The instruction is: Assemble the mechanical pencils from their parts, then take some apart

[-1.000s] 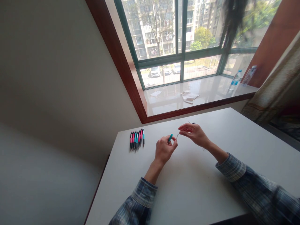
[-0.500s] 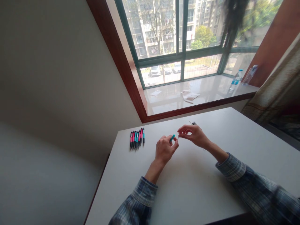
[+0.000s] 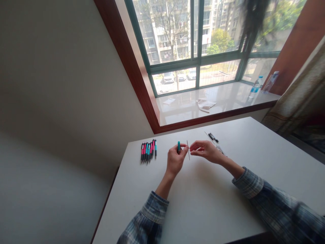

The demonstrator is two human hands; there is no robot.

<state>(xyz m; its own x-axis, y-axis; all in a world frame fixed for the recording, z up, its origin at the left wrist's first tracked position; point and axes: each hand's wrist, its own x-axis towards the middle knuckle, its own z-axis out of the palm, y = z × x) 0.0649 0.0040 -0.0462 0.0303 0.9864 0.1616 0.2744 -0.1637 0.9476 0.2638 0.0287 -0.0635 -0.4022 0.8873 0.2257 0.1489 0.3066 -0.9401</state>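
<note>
My left hand [image 3: 175, 161] is closed around a teal pen barrel [image 3: 178, 146], whose upper end sticks out above the fingers. At its thumb and fingertip it also pinches a thin pen refill [image 3: 189, 155], which stands nearly upright. Just right of the refill is my right hand [image 3: 206, 151], its thumb and fingers apart with nothing visible between them. Whether its fingertips touch the refill I cannot tell. Behind the right hand lie dark pen parts [image 3: 213, 137] and a thin stick-like piece, partly covered by the hand.
A row of assembled red and teal pens [image 3: 148, 151] lies at the left of the white table [image 3: 203, 206]. Beyond the table's back edge, the window sill [image 3: 182, 113] bears a crumpled cloth [image 3: 205, 104], a paper and water bottles [image 3: 256, 86]. A curtain [image 3: 284, 108] hangs at right.
The refill, slanted between both hands before, now stands upright in my left fingertips. My right fingers have opened off it and dropped slightly. The teal barrel has turned upright, and my left hand shifted left.
</note>
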